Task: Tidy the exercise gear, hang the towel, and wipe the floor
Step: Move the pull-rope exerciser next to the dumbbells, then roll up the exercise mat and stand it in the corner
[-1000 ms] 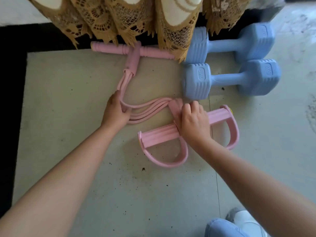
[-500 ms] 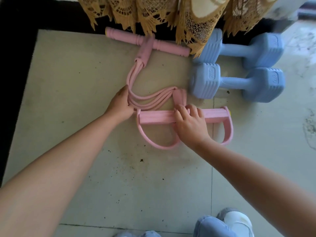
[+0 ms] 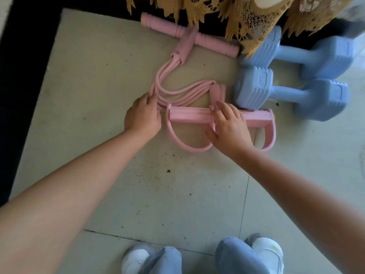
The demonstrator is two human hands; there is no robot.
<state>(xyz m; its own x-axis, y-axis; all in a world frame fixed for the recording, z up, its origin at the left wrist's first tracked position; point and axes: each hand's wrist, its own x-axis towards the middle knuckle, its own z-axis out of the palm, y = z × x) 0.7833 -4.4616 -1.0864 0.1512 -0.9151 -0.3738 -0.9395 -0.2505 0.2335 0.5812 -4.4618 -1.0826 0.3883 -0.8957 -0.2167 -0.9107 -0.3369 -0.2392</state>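
Pink pedal resistance band (image 3: 189, 115) is getting folded up mid-frame, so the tidying step is looking underway. Left hand (image 3: 143, 115) is pressing flat on the looped tubes, right hand (image 3: 229, 127) is lying spread over the foot bar. Next it's probably needing a nudge toward the blue dumbbells (image 3: 292, 95) at upper right. Tiled floor (image 3: 177, 194) is showing crumbs, no towel visible.

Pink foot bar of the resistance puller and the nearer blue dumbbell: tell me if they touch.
Cannot tell. In the head view the nearer blue dumbbell meets the pink foot bar with no visible gap, but it may only overlap.
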